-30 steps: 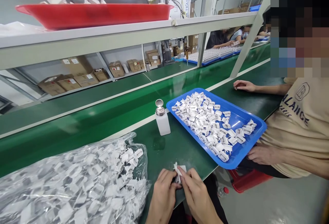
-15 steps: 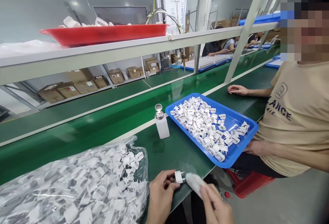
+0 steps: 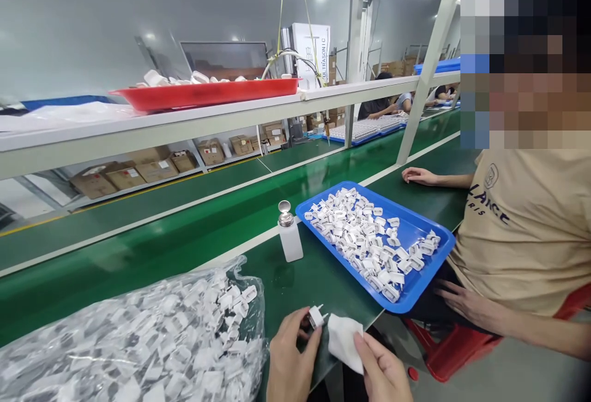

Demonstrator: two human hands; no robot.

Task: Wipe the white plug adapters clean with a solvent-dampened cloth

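Between the thumb and fingers of my left hand (image 3: 292,353) is a small white two-pin plug housing (image 3: 316,317), its pins pointing right. My right hand (image 3: 382,367) pinches a folded white cloth (image 3: 345,339), held just right of the pins with a small gap. Both hands are over the front edge of the green table. Left of them lies a clear plastic bag (image 3: 138,340) full of white plug housings. Beyond my hands, a blue tray (image 3: 427,273) carries many more housings, some with pins showing.
A white pump bottle (image 3: 290,242) with a raised metal lid stands left of the tray. A red tray (image 3: 207,89) sits on the shelf above the green belt (image 3: 184,223). At right, a person in a tan shirt (image 3: 530,223) sits beside the table on a red stool (image 3: 455,353).
The cloth has moved slightly away from the pins and now shows flatter and wider. The plug housing has tilted in my left fingers. The camera view has tipped upward.
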